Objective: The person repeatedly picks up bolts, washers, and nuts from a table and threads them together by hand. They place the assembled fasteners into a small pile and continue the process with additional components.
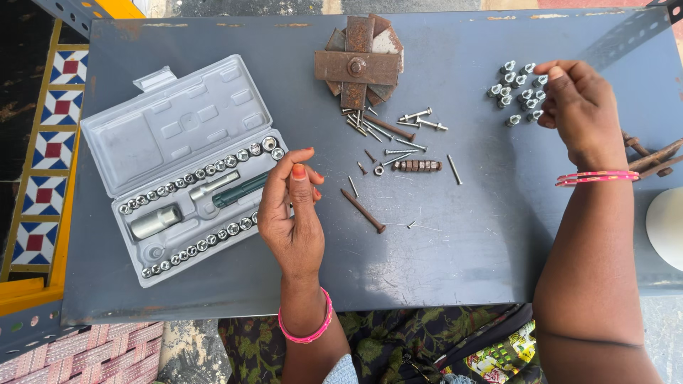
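Note:
My left hand (292, 210) hovers over the grey metal table (462, 249), just right of an open grey socket set case (188, 167). Its thumb presses against the bunched fingertips, and anything small between them is hidden. My right hand (580, 110) is at the far right. Its curled fingers reach into a cluster of small silver nuts (518, 91), with the fingertips touching the nuts at the right side. The case holds rows of sockets, a green-handled driver (240, 190) and a larger silver socket (156, 221).
A rusty stack of flat metal plates (359, 65) bolted together lies at the top centre. Below it are scattered screws and bolts (388, 131), a threaded stud (417, 166) and a long rusty nail (363, 211). Rusty rods (651, 155) and a white round object (667, 217) sit at the right edge.

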